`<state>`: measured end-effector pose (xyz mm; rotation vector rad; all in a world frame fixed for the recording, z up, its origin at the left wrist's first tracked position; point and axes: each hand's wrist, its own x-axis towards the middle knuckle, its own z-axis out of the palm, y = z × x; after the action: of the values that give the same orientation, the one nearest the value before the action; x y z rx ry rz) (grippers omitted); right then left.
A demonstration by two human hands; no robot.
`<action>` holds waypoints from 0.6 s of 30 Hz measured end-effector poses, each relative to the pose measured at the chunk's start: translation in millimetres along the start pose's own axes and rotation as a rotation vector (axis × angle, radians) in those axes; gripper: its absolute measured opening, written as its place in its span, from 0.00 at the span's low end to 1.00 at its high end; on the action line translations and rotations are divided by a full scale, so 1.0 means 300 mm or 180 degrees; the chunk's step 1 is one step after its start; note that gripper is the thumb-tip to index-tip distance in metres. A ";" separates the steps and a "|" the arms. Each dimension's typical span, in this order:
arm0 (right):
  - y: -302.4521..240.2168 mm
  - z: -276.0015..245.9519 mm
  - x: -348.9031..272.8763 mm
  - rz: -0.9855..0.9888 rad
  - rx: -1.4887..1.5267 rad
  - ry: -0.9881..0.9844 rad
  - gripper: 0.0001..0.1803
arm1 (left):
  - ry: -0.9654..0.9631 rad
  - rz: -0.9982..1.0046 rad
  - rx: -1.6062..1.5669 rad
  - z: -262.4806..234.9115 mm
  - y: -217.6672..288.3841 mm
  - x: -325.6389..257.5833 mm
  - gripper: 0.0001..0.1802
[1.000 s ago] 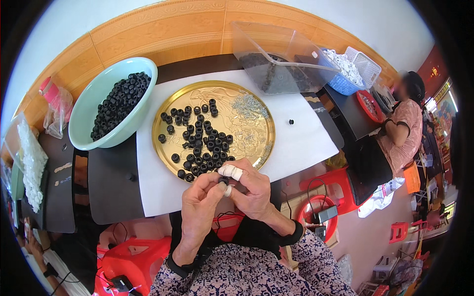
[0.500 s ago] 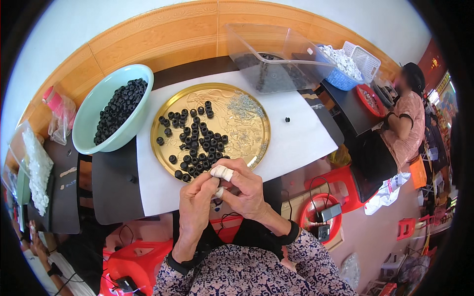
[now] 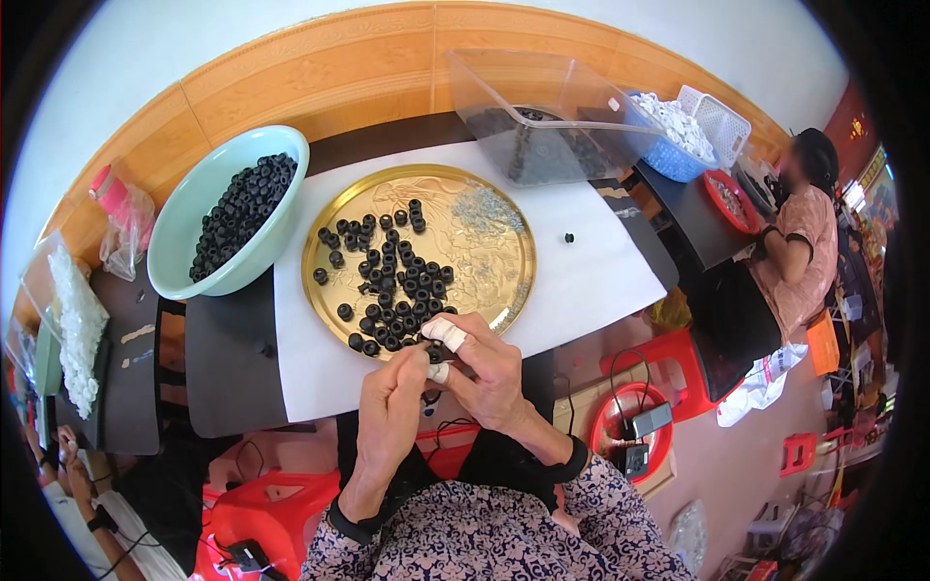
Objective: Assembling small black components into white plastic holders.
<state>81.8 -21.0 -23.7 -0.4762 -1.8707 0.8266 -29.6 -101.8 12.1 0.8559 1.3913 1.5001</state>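
Note:
Both hands meet at the near rim of a round gold tray point(image 3: 484, 276). Between the taped thumb and forefinger of my right hand point(image 3: 492, 383) sits a small black round part with a hole point(image 3: 435, 356). My left hand point(image 3: 387, 412) is pinched right beside it, and whatever its fingertips grip is too small to make out. Many similar black parts point(image 3: 410, 276) lie loose on the tray's left and near side, just beyond my fingers. Tiny silvery metal pieces point(image 3: 487, 208) are heaped at its far right.
A pale green basin point(image 3: 291, 218) of black parts stands left of the tray. Behind is a clear plastic bin point(image 3: 552, 145). White paper point(image 3: 596, 281) underlies the tray, with one stray black part point(image 3: 570, 237). A co-worker point(image 3: 799, 228) sits at right; another person's hands point(image 3: 73, 460) show lower left.
My left fingertips have shifted slightly right and down against my right hand, and the black part now shows between the right fingers. The whole view has moved a little.

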 end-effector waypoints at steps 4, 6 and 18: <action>-0.004 0.005 0.001 0.0008 -0.0070 0.0030 0.21 | -0.0253 0.0048 0.0189 -0.009 -0.005 0.006 0.18; -0.004 0.009 0.004 -0.0101 -0.0146 0.0015 0.21 | -0.0230 0.0039 0.0204 -0.017 -0.023 0.010 0.18; 0.017 -0.013 0.004 -0.0287 0.0011 -0.0170 0.21 | -0.0359 -0.0335 0.0329 -0.045 -0.056 0.027 0.20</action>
<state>84.8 -15.5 -25.6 -0.3679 -1.9249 0.7891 -42.5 -99.8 -6.9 0.9029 1.4178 1.2903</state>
